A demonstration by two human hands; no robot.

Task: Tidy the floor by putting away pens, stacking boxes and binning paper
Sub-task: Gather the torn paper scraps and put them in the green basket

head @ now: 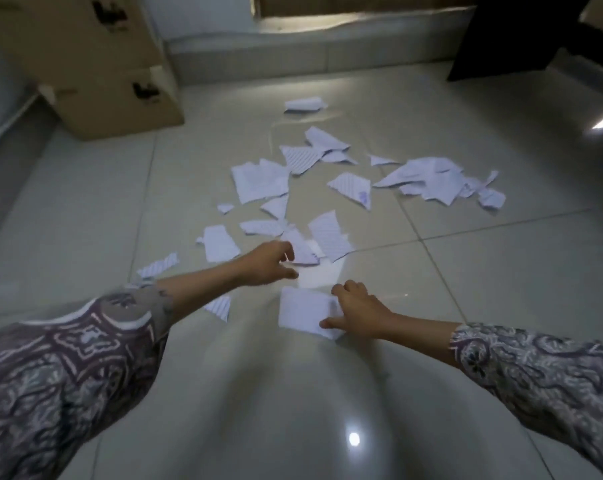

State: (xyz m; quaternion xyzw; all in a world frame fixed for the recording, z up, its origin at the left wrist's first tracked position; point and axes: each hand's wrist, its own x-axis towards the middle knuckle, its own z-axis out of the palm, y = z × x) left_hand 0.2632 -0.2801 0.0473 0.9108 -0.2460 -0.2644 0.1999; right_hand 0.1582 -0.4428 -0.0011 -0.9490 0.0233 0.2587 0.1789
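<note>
Several torn white paper scraps (260, 181) lie scattered across the glossy tiled floor (501, 271). My right hand (357, 311) holds a white paper piece (303, 313) near the floor, thumb under its lower edge and fingers over its right end. My left hand (270, 263) reaches over the nearest scraps (305, 252), fingers loosely curled and spread, with nothing clearly held. Two cardboard boxes (120, 98) stand stacked at the far left. No pens are visible.
A low step or ledge (310, 53) runs along the back of the room. A dark object (508, 39) stands at the back right. More scraps (435, 181) lie to the right, and one folded piece (305, 105) lies farther back.
</note>
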